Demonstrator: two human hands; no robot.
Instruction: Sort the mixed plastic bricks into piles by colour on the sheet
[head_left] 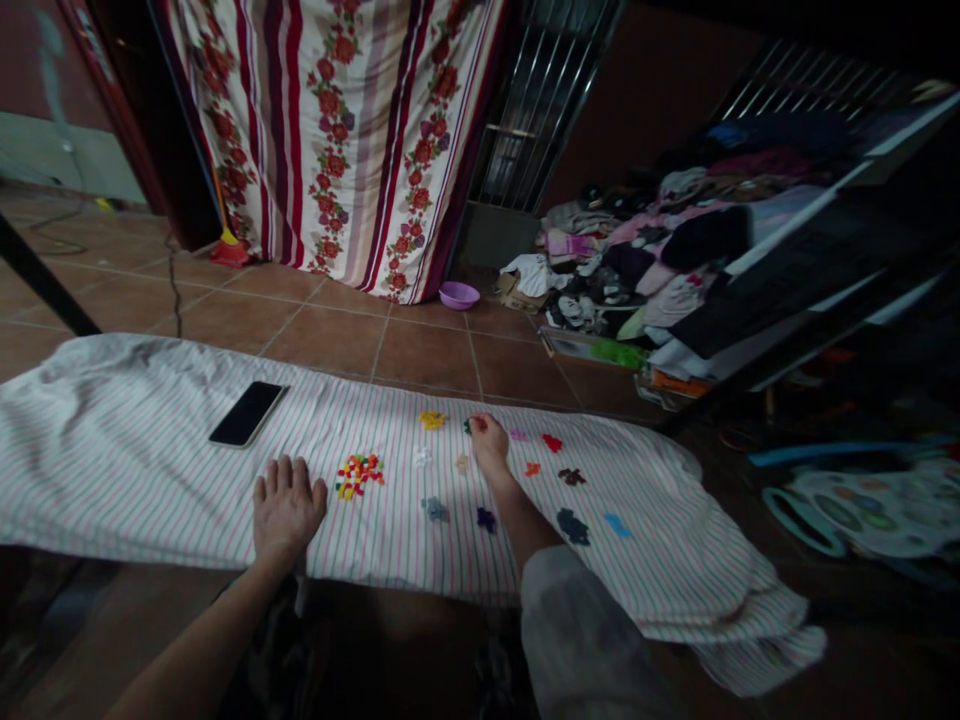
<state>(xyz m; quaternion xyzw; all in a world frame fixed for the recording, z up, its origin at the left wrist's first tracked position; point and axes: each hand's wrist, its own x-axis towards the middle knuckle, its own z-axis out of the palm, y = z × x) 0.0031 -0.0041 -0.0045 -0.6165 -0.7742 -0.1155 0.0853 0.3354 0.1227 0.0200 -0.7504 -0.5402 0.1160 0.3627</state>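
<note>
My left hand (286,503) lies flat on the striped cloth (180,500), fingers spread, holding nothing. Just right of it is a mixed heap of small red, yellow, orange and white pieces (358,476). My right hand (489,440) reaches to the far side of the cloth, its fingertips pinched together at a small dark green pile (468,426); anything between them is hidden. Around that hand lie single-colour piles: yellow pieces (432,420), white pieces (424,457), beige pieces (462,463), pink pieces (518,434), red pieces (553,442) and dark purple pieces (486,519).
A black-screened phone (249,413) rests on the cloth at the left. Grey pieces (434,509), brown pieces (571,477) and blue pieces (618,524) lie nearer me. Beyond are a purple basin (459,295), a floral curtain (330,140) and heaped clothes (660,240).
</note>
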